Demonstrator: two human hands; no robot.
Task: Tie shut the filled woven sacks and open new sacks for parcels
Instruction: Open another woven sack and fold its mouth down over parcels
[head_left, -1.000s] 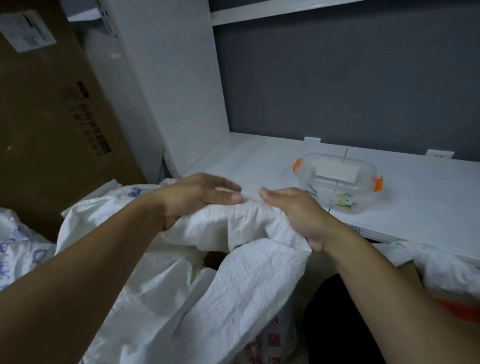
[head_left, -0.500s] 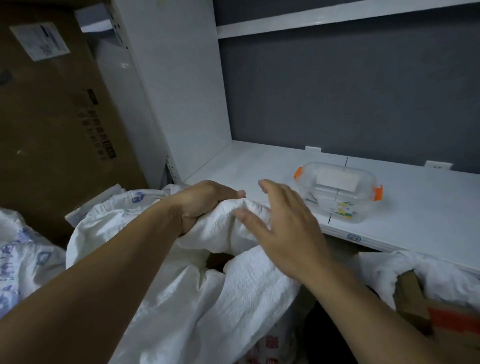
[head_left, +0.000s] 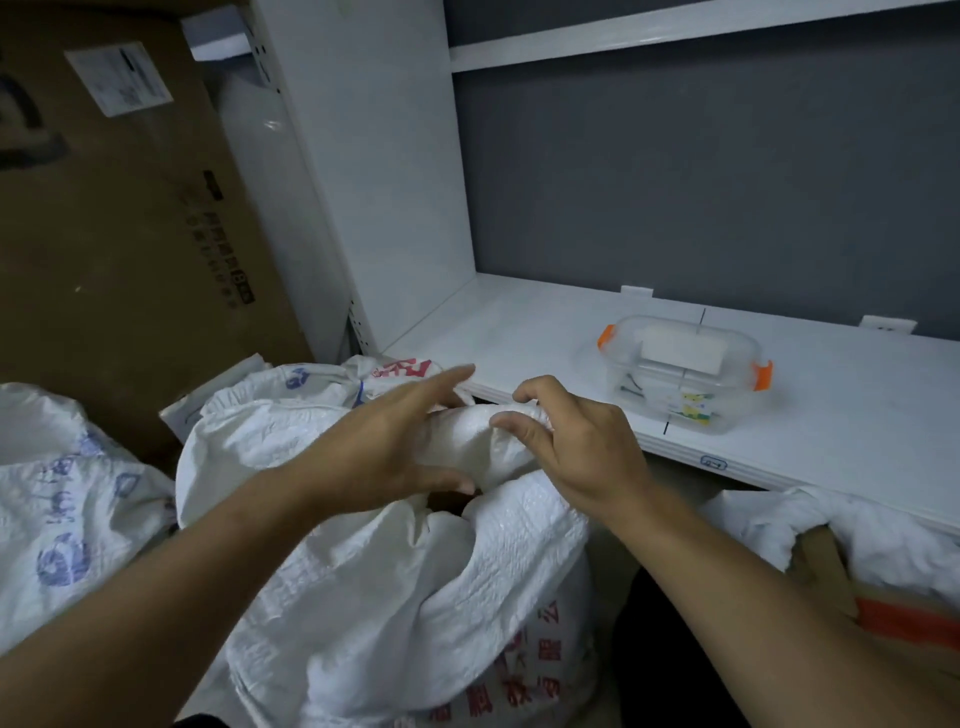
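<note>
A filled white woven sack (head_left: 395, 587) with red print low on its side stands in front of me. Its mouth is gathered into a bunched roll of fabric between my hands. My left hand (head_left: 384, 447) is around the roll from the left, thumb under it and fingers stretched out over the top. My right hand (head_left: 566, 441) pinches the right end of the bunched fabric with curled fingers and thumb. A small dark gap shows just below the gathered mouth.
More white sacks lie at the left (head_left: 57, 499) and behind (head_left: 322, 379). A white shelf (head_left: 857, 415) holds a clear box with orange clips (head_left: 685, 379). A big cardboard box (head_left: 114, 234) stands at the left. Another sack and cardboard (head_left: 831, 540) sit at the right.
My right hand went from flat over the fabric to pinching the gathered end. My left hand's fingers have stretched out over the roll. The view has tilted upward a little.
</note>
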